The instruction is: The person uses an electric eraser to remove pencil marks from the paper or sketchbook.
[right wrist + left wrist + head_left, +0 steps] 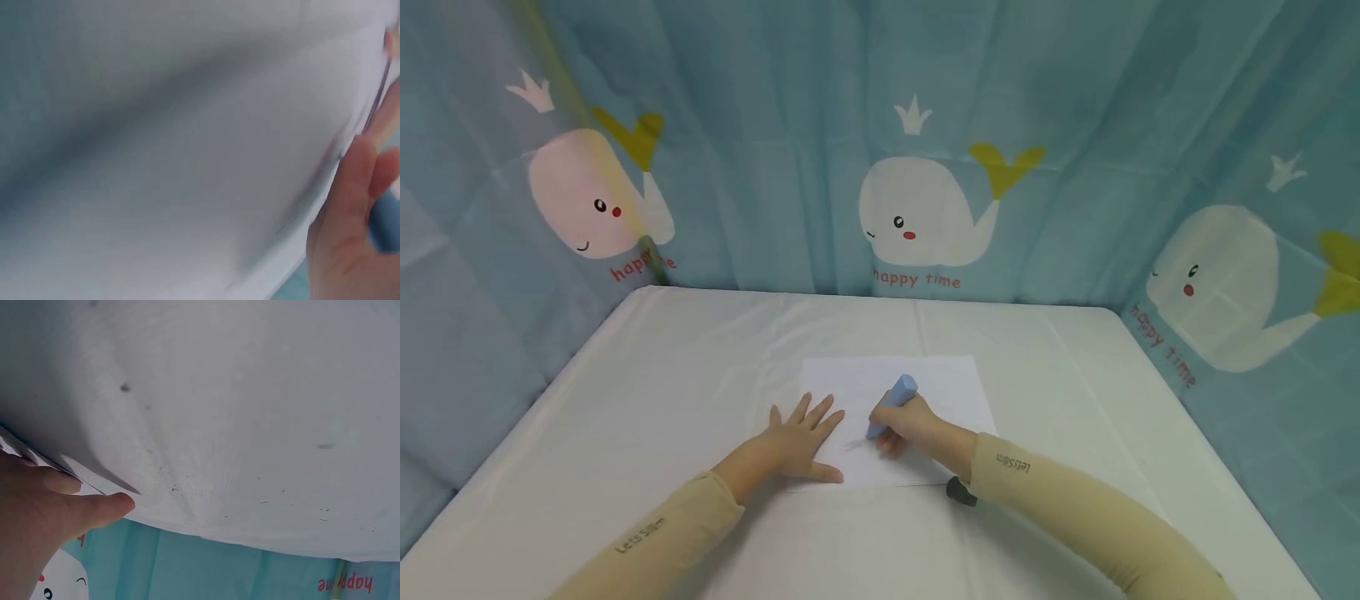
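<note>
A white sheet of paper [880, 379] lies on the white-covered table. My left hand [797, 446] rests flat on its left side with fingers spread; in the left wrist view part of that hand [56, 506] shows at the left edge. Over the middle of the sheet my right hand [910, 421] grips a thick blue marker [898, 393], tilted with its lower end at the paper. Faint strokes [853, 445] show just left of that end. In the right wrist view the hand [350, 231] is at the right edge, with some of the blue marker [384, 222] behind the fingers.
A small black object [961, 492] sits by the right sleeve, at the paper's near edge; its kind is unclear. White cloth [1060, 383] covers the table. Blue curtains [760, 167] printed with whales stand around its back and sides.
</note>
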Available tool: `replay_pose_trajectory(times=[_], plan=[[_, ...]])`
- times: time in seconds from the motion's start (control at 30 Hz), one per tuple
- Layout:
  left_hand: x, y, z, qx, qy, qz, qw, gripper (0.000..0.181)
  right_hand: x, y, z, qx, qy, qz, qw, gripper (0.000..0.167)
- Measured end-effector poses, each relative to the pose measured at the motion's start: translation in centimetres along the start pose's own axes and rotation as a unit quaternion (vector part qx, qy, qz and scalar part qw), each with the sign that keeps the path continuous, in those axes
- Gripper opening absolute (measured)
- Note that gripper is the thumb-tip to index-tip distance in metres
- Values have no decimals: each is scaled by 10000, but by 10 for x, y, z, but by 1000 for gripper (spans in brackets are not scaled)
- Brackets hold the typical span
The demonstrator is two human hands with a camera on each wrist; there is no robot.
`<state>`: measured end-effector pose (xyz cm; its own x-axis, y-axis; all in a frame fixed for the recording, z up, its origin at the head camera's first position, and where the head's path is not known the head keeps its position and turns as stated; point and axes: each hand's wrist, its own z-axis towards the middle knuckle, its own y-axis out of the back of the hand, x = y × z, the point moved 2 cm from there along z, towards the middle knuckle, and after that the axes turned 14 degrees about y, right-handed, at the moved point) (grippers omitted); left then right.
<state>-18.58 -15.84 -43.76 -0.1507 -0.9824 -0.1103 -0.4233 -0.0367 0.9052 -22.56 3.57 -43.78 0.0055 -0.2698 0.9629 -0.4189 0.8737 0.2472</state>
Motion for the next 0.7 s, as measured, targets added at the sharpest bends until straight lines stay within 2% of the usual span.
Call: replay_pose_trajectory(times=[0.3, 0.7], plan=[[-1, -2, 1, -6, 5, 88, 10000, 100, -2, 0, -3, 186, 25, 6, 9998, 11], [-1, -4, 3, -31, 49, 90, 9999, 99, -2, -2, 1, 131, 78, -22, 9999, 11]])
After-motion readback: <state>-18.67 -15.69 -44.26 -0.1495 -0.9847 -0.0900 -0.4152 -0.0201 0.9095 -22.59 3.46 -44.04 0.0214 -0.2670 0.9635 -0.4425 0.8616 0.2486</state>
